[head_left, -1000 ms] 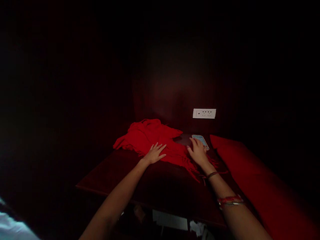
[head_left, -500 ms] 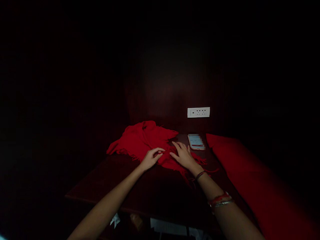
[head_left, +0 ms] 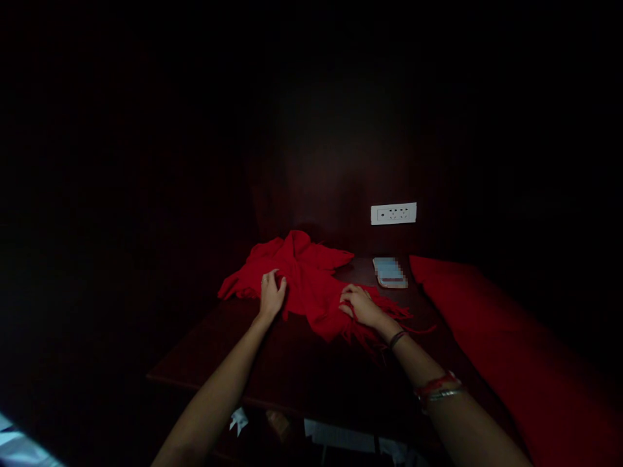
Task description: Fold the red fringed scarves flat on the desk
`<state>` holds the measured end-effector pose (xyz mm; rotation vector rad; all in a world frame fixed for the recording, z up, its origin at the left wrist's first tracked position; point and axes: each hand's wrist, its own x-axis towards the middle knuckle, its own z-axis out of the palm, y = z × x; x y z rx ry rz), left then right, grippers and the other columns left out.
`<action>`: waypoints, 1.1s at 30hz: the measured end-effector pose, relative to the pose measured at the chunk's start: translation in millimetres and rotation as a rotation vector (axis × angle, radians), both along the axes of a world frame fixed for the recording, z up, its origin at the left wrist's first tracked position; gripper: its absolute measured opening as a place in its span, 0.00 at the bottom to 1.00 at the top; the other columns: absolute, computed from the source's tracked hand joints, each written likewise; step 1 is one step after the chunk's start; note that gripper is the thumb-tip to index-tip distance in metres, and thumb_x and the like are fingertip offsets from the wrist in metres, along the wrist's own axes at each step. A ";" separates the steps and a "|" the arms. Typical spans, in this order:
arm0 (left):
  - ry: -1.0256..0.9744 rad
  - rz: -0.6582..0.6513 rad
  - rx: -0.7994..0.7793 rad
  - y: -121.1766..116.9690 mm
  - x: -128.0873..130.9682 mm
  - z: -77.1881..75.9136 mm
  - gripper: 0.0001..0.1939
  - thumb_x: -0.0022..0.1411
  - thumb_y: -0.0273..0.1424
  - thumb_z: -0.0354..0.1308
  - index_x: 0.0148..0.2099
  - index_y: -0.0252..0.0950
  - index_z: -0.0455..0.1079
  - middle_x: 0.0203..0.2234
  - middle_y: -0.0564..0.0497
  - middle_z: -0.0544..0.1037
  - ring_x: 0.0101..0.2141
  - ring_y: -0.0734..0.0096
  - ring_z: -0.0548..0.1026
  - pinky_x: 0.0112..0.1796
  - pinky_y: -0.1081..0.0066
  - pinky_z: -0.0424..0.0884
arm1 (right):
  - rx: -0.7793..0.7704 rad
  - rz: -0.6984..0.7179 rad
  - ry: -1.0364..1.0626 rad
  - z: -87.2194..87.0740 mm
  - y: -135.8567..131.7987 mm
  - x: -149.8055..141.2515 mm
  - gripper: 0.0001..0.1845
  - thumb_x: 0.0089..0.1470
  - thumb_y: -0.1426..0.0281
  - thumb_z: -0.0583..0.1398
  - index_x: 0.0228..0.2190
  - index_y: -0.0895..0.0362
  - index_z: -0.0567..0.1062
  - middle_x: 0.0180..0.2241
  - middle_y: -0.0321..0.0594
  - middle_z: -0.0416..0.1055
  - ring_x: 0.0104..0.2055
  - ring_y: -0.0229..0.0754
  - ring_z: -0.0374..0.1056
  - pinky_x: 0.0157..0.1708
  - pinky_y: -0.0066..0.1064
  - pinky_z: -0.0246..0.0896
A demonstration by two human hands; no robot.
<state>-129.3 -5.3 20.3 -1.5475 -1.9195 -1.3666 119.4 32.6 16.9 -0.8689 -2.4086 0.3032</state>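
Note:
A crumpled red fringed scarf lies across the dark wooden table. My left hand rests at its left part, with thumb and forefinger apart; the other fingertips are partly hidden against the cloth. A ring shows on one finger. At the scarf's right, by the fringe, my right hand has its fingers curled down into the cloth. Loose red threads spread out beneath and beside that wrist, which wears a dark band and bracelets further up.
A phone lies behind my right hand. A white socket panel is on the wall. Red cloth stretches along the right side. The table's front edge is near; papers and a brown object sit below it.
My hands were close together at the scarf's middle. The left has moved left, and the right has curled its fingers on the fringed end. The cloth between them is more spread.

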 end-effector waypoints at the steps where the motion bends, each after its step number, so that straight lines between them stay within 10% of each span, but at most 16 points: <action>1: 0.056 0.020 -0.021 1.3 -1.3 -3.2 0.19 0.56 0.34 0.43 0.48 0.31 0.57 0.41 0.42 0.63 0.44 0.64 0.62 0.45 0.64 0.58 | -0.014 -0.018 0.106 2.8 4.2 1.5 0.06 0.44 0.70 0.54 0.23 0.58 0.71 0.34 0.42 0.65 0.39 0.40 0.59 0.40 0.34 0.52; 7: 0.127 0.162 -0.297 5.5 -3.0 -18.6 0.29 0.55 0.40 0.45 0.57 0.33 0.46 0.54 0.37 0.47 0.54 0.52 0.44 0.48 0.53 0.47 | -0.290 -0.557 1.088 17.1 46.8 55.3 0.11 0.44 0.69 0.47 0.26 0.60 0.67 0.25 0.39 0.65 0.31 0.40 0.63 0.32 0.32 0.57; 11: 0.112 0.127 -0.419 8.6 -5.7 -24.7 0.33 0.54 0.41 0.46 0.58 0.34 0.42 0.55 0.36 0.44 0.54 0.49 0.41 0.47 0.51 0.48 | -0.056 -0.814 0.905 21.1 39.1 70.3 0.15 0.43 0.69 0.48 0.33 0.63 0.67 0.32 0.47 0.66 0.36 0.44 0.61 0.37 0.35 0.54; 19: 0.105 -0.003 -0.248 3.2 -3.8 -14.1 0.36 0.48 0.19 0.49 0.58 0.30 0.38 0.47 0.37 0.60 0.49 0.59 0.58 0.45 0.63 0.59 | 0.159 0.145 -0.145 10.7 -36.5 -12.0 0.23 0.44 0.57 0.53 0.42 0.54 0.66 0.42 0.43 0.63 0.45 0.44 0.57 0.46 0.38 0.44; 23: 0.111 -0.003 -0.102 0.6 -1.8 -9.2 0.36 0.45 0.16 0.47 0.57 0.33 0.44 0.47 0.41 0.58 0.48 0.60 0.59 0.46 0.63 0.58 | 0.138 0.215 -0.122 7.1 -30.9 -19.8 0.13 0.48 0.64 0.51 0.26 0.58 0.72 0.29 0.40 0.67 0.33 0.37 0.62 0.38 0.30 0.51; 26: 0.092 0.044 -0.057 -3.6 -3.4 -3.8 0.36 0.45 0.16 0.47 0.57 0.35 0.44 0.48 0.42 0.55 0.47 0.61 0.60 0.45 0.65 0.60 | 0.082 -0.043 0.313 15.3 -3.3 2.3 0.15 0.50 0.66 0.48 0.23 0.59 0.70 0.26 0.39 0.67 0.30 0.35 0.61 0.34 0.26 0.54; 30: 0.086 0.202 -0.033 -14.7 -9.5 6.8 0.39 0.45 0.16 0.47 0.58 0.40 0.40 0.52 0.43 0.50 0.46 0.60 0.62 0.42 0.65 0.63 | -0.034 -0.754 0.944 25.8 33.9 60.7 0.19 0.50 0.66 0.42 0.29 0.63 0.68 0.28 0.44 0.66 0.31 0.40 0.61 0.32 0.31 0.55; 33: 0.100 0.330 -0.022 -20.8 -9.0 14.0 0.40 0.45 0.17 0.48 0.58 0.40 0.38 0.53 0.42 0.46 0.49 0.54 0.58 0.43 0.60 0.61 | 0.008 -1.098 1.026 30.3 37.8 90.7 0.20 0.48 0.69 0.43 0.36 0.66 0.67 0.36 0.53 0.62 0.39 0.45 0.59 0.38 0.36 0.52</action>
